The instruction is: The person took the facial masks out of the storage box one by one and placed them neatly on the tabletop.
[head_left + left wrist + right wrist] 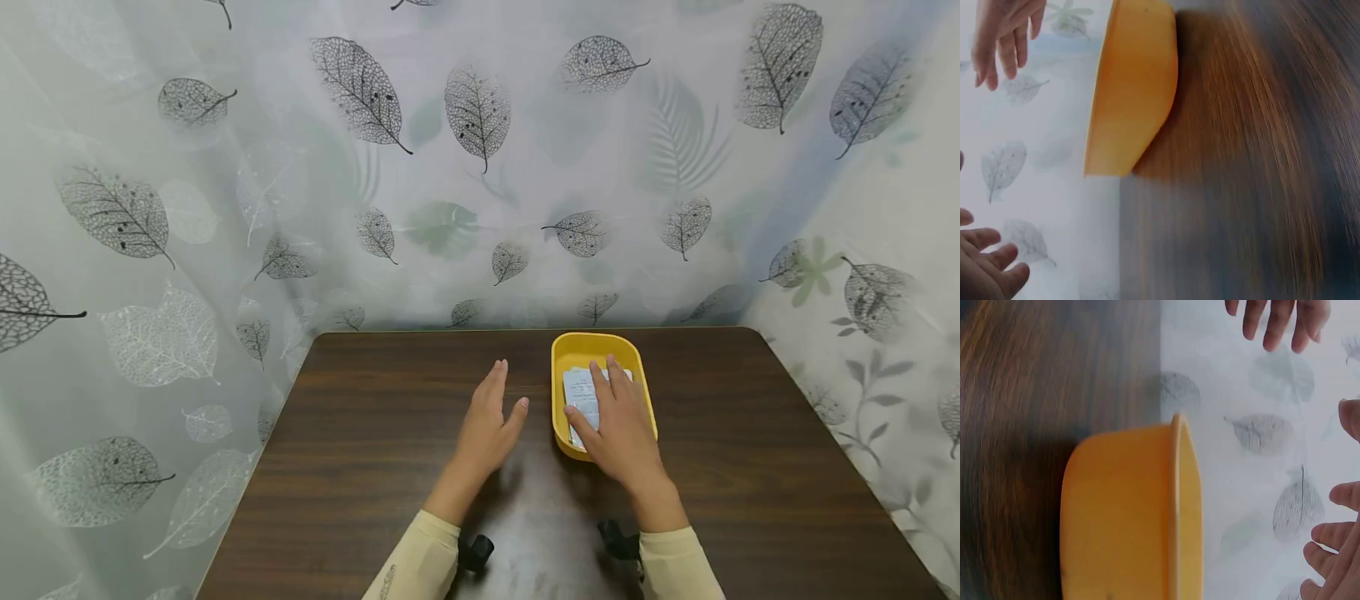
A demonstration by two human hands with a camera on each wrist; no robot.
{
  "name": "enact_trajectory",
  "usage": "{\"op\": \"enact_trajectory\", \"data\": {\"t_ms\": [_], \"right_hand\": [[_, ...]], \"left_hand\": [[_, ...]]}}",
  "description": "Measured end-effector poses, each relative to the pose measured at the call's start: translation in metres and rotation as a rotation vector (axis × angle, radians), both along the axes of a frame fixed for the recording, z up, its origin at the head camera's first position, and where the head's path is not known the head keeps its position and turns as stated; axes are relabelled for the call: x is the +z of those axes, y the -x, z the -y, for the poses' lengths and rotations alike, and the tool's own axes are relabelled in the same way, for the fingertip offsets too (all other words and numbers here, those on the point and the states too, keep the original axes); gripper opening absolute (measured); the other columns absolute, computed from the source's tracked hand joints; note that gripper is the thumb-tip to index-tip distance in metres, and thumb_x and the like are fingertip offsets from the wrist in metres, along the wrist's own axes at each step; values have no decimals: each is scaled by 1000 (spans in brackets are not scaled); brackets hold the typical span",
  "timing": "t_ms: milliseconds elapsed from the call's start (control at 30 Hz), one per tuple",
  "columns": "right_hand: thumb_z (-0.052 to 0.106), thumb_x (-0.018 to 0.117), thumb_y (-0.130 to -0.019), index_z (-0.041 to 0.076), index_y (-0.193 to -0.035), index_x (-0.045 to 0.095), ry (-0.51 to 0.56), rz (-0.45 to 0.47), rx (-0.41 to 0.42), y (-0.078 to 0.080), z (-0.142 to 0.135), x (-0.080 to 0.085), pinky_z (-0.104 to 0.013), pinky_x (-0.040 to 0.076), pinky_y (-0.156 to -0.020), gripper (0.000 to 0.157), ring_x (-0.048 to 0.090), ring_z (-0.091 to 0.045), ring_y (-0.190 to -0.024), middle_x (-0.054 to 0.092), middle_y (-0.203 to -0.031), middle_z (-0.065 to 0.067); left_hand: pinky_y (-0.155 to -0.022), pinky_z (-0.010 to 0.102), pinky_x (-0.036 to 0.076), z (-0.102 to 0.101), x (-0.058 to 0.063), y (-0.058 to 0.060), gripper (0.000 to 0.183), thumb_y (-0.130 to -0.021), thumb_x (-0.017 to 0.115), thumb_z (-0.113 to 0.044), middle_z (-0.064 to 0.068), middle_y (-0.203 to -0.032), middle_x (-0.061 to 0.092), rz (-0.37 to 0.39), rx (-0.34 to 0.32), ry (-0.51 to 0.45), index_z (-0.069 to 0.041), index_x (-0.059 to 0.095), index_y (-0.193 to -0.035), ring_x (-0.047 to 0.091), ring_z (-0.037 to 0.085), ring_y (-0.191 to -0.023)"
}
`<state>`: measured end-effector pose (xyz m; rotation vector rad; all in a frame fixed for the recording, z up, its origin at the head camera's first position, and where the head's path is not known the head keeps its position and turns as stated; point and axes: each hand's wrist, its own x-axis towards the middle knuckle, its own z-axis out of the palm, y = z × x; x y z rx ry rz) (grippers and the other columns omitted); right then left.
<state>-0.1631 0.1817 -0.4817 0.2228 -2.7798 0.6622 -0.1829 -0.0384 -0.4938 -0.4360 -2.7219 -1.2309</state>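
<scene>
A yellow plastic basin (559,392) stands toward the back of the table, right of its middle. Inside it lie white packets (581,392) with small printing, partly covered by my right hand in the head view. My right hand (624,429) hovers over the basin's right side, fingers straight and thumb spread, holding nothing. To the left of the basin my left hand (483,429) is raised above the table, its fingers straight and nothing in it. Both wrist views show the basin's outer wall (1135,87) with the hands apart from it.
The dark wood-grain table (390,400) has rounded back corners. Behind it and along both sides hangs a pale curtain (480,208) printed with leaves. A dark wrist camera mount (476,552) sits on the left wrist, and another mount (618,540) on the right.
</scene>
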Motion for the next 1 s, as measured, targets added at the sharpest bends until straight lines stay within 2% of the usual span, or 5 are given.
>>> {"op": "enact_trajectory", "data": {"t_ms": [233,467,733,867,1000], "right_hand": [[46,57,-101,0,-161,23,115,76,-76,0,-34,-10,-69,14,-123,83,22,-52,-151,18,-167,-30],[49,51,-104,3,-164,12,225,151,-125,-3,-60,-31,-74,18,-118,85,18,-55,-151,12,-169,-27],[45,58,-101,3,-164,12,389,170,-134,-4,-68,-67,-71,19,-120,89,18,-51,-153,15,-169,-27],[43,62,-99,5,-164,11,484,163,-143,-7,-67,-85,-70,20,-121,92,20,-49,-154,17,-169,-26],[41,64,-99,10,-165,10,590,172,-166,-11,-65,-95,-68,21,-121,91,23,-46,-154,18,-169,-23]], "left_hand": [[-123,54,32,-21,-4,10,70,-105,51,-40,2,-169,28,88,-30,-171,-27,18,-165,33,27,-154],[-120,53,37,-43,-8,18,72,-102,57,-40,4,-166,34,180,-51,-346,-30,21,-164,40,26,-150],[-124,43,34,-78,-18,25,76,-99,64,-30,6,-167,31,256,-92,-520,-20,25,-164,36,24,-153],[-124,41,34,-93,-26,27,76,-98,64,-26,4,-168,30,269,-79,-546,-17,26,-163,35,24,-153],[-122,47,36,-105,-29,27,75,-97,64,-25,9,-166,33,269,-56,-535,-15,28,-163,38,31,-150]]}}
